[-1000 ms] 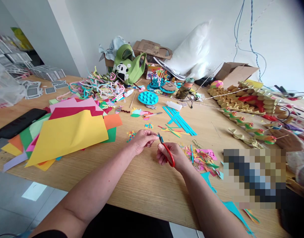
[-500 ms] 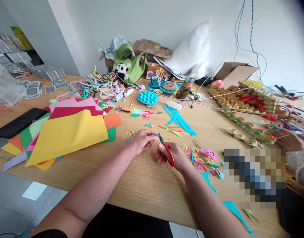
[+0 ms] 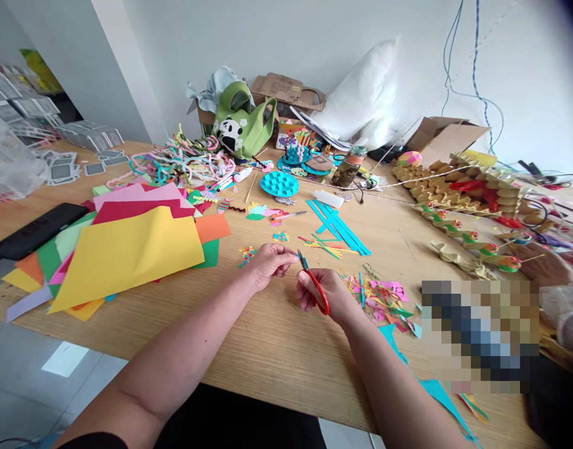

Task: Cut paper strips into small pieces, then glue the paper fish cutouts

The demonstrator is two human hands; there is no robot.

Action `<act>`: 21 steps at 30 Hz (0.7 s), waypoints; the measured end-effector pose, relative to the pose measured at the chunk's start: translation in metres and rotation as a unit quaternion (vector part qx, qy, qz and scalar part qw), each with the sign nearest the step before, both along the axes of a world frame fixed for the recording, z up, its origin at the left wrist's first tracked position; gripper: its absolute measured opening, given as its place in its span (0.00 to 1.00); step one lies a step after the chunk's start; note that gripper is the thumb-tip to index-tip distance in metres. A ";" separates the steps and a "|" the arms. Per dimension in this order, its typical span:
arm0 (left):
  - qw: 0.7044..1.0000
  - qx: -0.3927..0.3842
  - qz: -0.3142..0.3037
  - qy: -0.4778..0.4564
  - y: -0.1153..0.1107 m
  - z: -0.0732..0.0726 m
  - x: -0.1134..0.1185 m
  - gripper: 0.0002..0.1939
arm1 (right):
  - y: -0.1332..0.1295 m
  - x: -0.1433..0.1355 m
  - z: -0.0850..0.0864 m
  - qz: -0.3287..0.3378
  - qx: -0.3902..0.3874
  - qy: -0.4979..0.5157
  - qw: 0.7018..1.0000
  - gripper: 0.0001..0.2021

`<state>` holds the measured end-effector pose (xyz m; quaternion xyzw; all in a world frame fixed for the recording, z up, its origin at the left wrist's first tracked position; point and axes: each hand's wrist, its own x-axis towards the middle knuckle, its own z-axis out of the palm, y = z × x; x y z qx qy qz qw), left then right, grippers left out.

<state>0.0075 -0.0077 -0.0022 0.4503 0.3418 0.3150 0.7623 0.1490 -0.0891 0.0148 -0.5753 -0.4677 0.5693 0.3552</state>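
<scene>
My right hand (image 3: 326,294) is closed round the red handles of a pair of scissors (image 3: 322,293), whose blades point up and left. Pinched in the fingertips of my left hand (image 3: 271,262) is a small piece of blue paper (image 3: 297,256), right at the blade tips. Most of that piece is hidden by my fingers and the blades. Beyond my hands lie small colourful paper bits (image 3: 280,236), thin paper strips (image 3: 330,246) and longer blue paper strips (image 3: 345,231). Mixed paper scraps (image 3: 380,299) are spread to the right of my right hand.
Coloured paper sheets (image 3: 136,255) and a black phone (image 3: 43,231) lie on the left. Farther back are pipe cleaners (image 3: 183,163), a green panda bag (image 3: 244,128), a blue bumpy disc (image 3: 279,184) and a jar (image 3: 349,167). Another person's hand (image 3: 548,262) is at the right by egg cartons (image 3: 459,184).
Almost nothing differs. Both hands, the scissors and the small blue piece stay in nearly the same place.
</scene>
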 end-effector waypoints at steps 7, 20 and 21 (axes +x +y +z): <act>1.000 0.005 0.001 0.004 0.000 0.001 0.000 0.12 | 0.000 0.000 0.001 0.003 0.000 -0.007 1.000 0.30; 1.000 0.016 0.003 0.011 0.001 -0.002 0.000 0.11 | 0.000 -0.001 0.001 -0.001 -0.010 0.005 1.000 0.30; 1.000 0.017 0.004 0.012 0.001 -0.002 0.000 0.11 | 0.000 -0.001 0.001 -0.001 -0.011 0.005 1.000 0.30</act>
